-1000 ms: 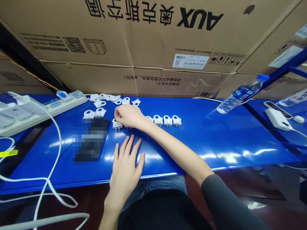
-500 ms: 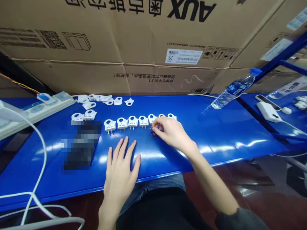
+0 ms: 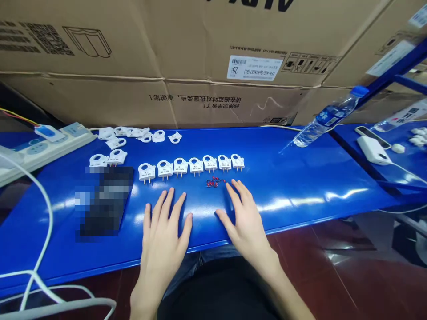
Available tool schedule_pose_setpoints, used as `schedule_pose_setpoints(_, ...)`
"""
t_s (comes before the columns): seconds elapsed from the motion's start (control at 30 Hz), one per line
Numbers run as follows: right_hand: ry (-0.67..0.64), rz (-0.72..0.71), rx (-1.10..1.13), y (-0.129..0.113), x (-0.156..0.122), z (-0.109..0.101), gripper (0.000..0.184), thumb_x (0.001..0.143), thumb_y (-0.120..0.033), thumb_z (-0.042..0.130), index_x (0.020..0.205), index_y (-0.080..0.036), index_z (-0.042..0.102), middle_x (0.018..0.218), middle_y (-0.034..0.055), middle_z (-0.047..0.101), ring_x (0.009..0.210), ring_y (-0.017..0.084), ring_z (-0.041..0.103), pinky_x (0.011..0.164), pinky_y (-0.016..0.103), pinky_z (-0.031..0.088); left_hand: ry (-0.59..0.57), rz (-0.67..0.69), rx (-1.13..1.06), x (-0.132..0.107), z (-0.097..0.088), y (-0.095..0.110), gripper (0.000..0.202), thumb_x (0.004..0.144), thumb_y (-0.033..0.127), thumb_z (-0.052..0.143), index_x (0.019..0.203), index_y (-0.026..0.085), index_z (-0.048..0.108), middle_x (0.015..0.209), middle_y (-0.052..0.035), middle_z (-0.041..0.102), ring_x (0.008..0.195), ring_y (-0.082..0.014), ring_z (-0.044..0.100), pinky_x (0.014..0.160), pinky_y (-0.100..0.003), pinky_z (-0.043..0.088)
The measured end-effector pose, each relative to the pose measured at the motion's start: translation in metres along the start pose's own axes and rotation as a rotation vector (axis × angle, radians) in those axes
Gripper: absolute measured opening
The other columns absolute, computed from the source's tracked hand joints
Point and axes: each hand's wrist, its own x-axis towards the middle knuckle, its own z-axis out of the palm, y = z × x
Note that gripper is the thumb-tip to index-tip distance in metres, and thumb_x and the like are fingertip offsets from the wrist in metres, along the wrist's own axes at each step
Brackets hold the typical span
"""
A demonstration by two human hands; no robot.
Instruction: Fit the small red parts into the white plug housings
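My left hand (image 3: 166, 226) lies palm down on the blue table (image 3: 300, 178), fingers spread, holding nothing. Beyond its fingertips stands a row of several white plug housings (image 3: 180, 166) with metal pins pointing toward me. A small clump of red and dark wired parts (image 3: 214, 182), too small to make out exactly, rests in front of the row. Just to the right of and nearer than that clump, my right hand (image 3: 245, 218) is open, its fingers apart and nothing in them.
More white housing pieces (image 3: 158, 136) lie at the back left, near a power strip (image 3: 50, 149). A blurred-out dark object (image 3: 108, 202) is left of my left hand. A water bottle (image 3: 328, 118) leans at the back right. Cardboard boxes (image 3: 200, 53) stand behind.
My right hand has let go of the small red parts and drawn back toward me, its fingers opening. My left hand stays spread on the table. The view has shifted slightly.
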Motion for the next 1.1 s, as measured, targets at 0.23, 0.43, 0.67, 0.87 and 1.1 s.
schedule_pose_setpoints(0.23,-0.164,-0.132,-0.145,-0.016,0.003,0.01,0.06,0.11,-0.04,0.038,0.164,-0.016,0.04,0.171,0.0126,0.035,0.162,0.029,0.025,0.131,0.056,0.032,0.01,-0.006,0.016,0.009,0.005,0.011,0.054,0.106,0.037,0.039,0.155,0.017,0.048,0.166,-0.018,0.043,0.158,-0.037,0.033,0.126,-0.07,0.023)
schedule_pose_setpoints(0.43,-0.183,-0.179,-0.139,-0.016,0.024,0.016,0.065,0.11,-0.045,0.04,0.163,-0.009,0.039,0.171,0.0174,0.032,0.162,0.031,0.023,0.131,0.054,0.029,-0.01,-0.003,0.008,0.01,0.008,0.01,0.053,0.107,0.037,0.038,0.156,0.018,0.047,0.166,-0.0161,0.044,0.158,-0.0345,0.035,0.127,-0.067,0.025)
schedule_pose_setpoints(0.67,-0.175,-0.168,-0.148,-0.021,0.025,0.019,0.065,0.111,-0.046,0.035,0.163,-0.008,0.04,0.172,0.0154,0.029,0.163,0.029,0.02,0.133,0.049,0.028,-0.01,0.007,0.0,0.009,0.006,0.009,0.053,0.107,0.039,0.039,0.156,0.02,0.047,0.165,-0.0155,0.045,0.157,-0.0345,0.036,0.128,-0.066,0.024)
schedule_pose_setpoints(0.87,-0.149,-0.185,-0.135,-0.019,0.012,0.018,0.064,0.11,-0.043,0.041,0.164,-0.009,0.037,0.172,0.016,0.031,0.162,0.03,0.024,0.131,0.054,0.031,-0.023,0.011,0.031,0.009,0.006,0.009,0.055,0.107,0.039,0.038,0.158,0.02,0.045,0.167,-0.0149,0.043,0.158,-0.0334,0.034,0.127,-0.066,0.026)
schedule_pose_setpoints(1.1,-0.15,-0.202,-0.18,-0.019,0.009,0.017,0.064,0.111,-0.043,0.039,0.164,-0.008,0.037,0.173,0.0153,0.027,0.162,0.032,0.023,0.132,0.052,0.029,-0.085,0.052,0.091,0.01,0.006,0.009,0.057,0.108,0.041,0.035,0.162,0.023,0.04,0.171,-0.011,0.036,0.16,-0.0335,0.032,0.128,-0.068,0.02)
